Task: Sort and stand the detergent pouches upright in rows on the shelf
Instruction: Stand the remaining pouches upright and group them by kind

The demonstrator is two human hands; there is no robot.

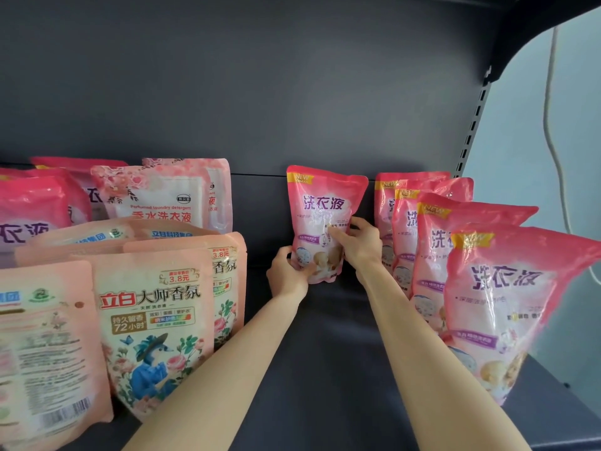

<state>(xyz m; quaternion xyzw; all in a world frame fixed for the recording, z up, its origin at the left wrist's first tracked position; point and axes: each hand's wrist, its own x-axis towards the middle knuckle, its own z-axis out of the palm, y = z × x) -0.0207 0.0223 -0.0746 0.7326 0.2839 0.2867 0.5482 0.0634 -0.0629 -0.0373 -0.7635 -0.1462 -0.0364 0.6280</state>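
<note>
While both arms reach deep over the dark shelf (325, 359), look first at what stands closest. Front left there's a peach pouch turned back-out (45, 346), barcode showing. Beside it is a peach pouch with a blue-hatted figure (153, 323), face forward, with more peach ones leaning behind. Front right, the nearest pink pouch (517, 307) heads a file of matching pink ones running back toward the rear, each overlapping the next and tilting a little to the right. That looks like the sorting logic: one kind per row, labels out.

Now the action, in the gap between those groups. The left grip (287, 271) curls round the lower left corner of a pink detergent pouch (320, 213). The right grip (357, 245) pinches its right edge at mid-height, thumb across the front. One hold low and one at the side, I'd say to steady a soft bag and square its base. Its bottom sits on or just above the shelf; hard to tell which. It stands upright near the back, apparently starting a fresh row just left of the matching file.

Furthest back on the left, rose-printed pouches (153, 196) stand against the rear panel (292, 92). Every pouch is sealed and plump; the contents are hidden, presumably liquid detergent.
</note>
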